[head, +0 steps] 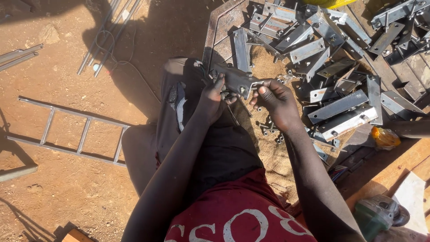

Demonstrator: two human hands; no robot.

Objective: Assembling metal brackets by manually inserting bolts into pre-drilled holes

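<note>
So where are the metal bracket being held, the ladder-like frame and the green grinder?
metal bracket [237, 79]: head view, on its flat plate.
ladder-like frame [83, 136]: head view, on a middle rung.
green grinder [374, 215]: head view, on its body.

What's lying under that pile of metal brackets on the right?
Brown burlap sacking shows beneath the metal brackets, with loose bolts scattered on it. What lies under the sacking is covered.

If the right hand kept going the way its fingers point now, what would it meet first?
The right hand points up-left at the flat metal bracket both hands hold; its fingertips are already at the bracket's edge. Next in line, probably the left hand, though depth is unclear.
</note>
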